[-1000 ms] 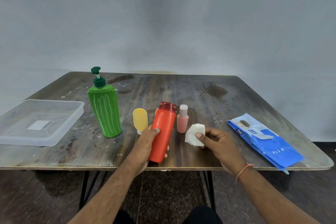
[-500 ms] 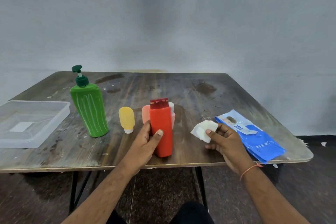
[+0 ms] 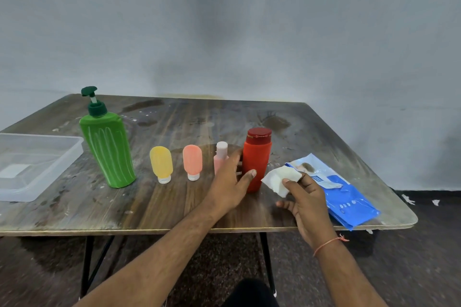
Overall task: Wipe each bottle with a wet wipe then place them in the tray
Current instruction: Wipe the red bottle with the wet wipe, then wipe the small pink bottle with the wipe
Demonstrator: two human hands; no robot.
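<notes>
A person's two bare forearms reach from the bottom of the view over a worn, stained wooden table [image 3: 174,207] that stands against a plain grey wall. The left hand [image 3: 230,182] grips a red bottle [image 3: 257,159], which stands upright on the table right of centre with its dark red cap on top; the thumb lies across the bottle's front and the fingers curl round its left side. Just to the right, and not quite touching the bottle, the right hand [image 3: 305,197] pinches a crumpled white wipe [image 3: 280,178] between thumb and fingertips, with a thin orange thread around the wrist. Behind and to the right of that hand lies a flat blue wipe pack [image 3: 349,197], its near corner reaching the table's front edge. Left of the red bottle, four more bottles stand in a loose row: a small pink bottle [image 3: 220,154] with a pale cap, partly hidden behind the left hand; a peach tube [image 3: 192,161] standing on its white cap; a yellow tube [image 3: 161,163] also standing on its cap; and a tall green pump bottle [image 3: 107,147] with a dark green pump head. At the far left edge of the table, well apart from the bottles, sits a clear plastic tray [image 3: 57,169], cut off by the left edge of the view.
</notes>
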